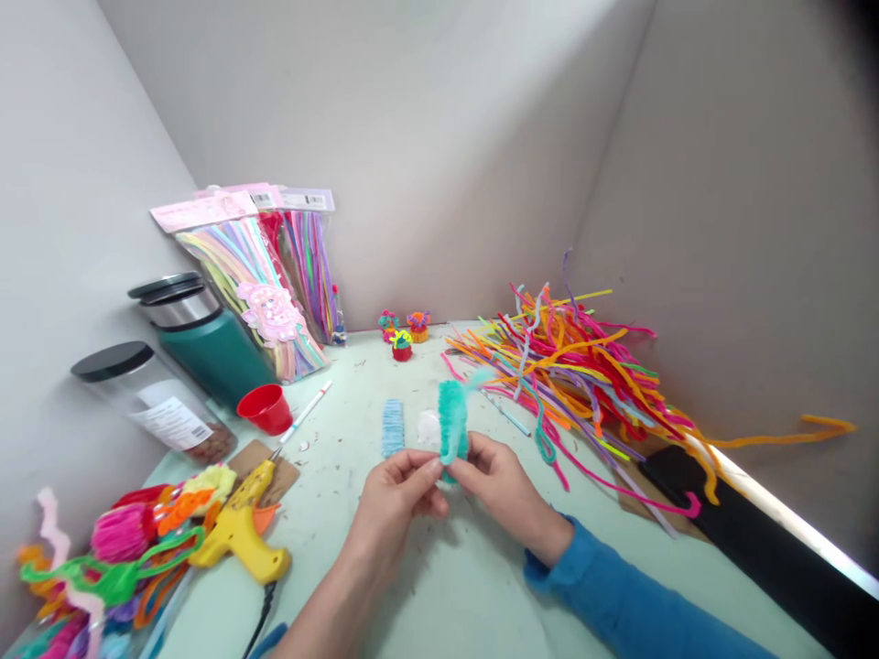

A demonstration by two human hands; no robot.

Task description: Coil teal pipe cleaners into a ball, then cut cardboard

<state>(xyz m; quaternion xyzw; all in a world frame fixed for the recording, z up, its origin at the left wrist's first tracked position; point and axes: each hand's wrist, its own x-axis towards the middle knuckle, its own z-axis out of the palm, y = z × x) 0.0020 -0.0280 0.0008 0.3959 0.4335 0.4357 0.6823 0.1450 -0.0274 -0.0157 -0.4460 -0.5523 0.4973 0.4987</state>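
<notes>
Between my two hands stands a flat teal strip of bent pipe cleaner (452, 412), ridged along its sides, with a loose fuzzy end sticking out at its upper right. My left hand (405, 490) pinches its lower end from the left. On the other side my right hand (498, 480) grips the same end, thumb in front. Just beyond my left hand a light blue ridged strip (393, 427) lies on the table, and a small white piece (429, 426) sits partly behind the teal one.
Loose pipe cleaners (569, 366) are heaped at the right, near a black bar (728, 522). At left are a yellow glue gun (240, 526), colourful pieces (124, 540), a red cup (265, 409), a jar (157, 403), a green bottle (212, 343) and packets (240, 275). Small figures (402, 345) stand behind.
</notes>
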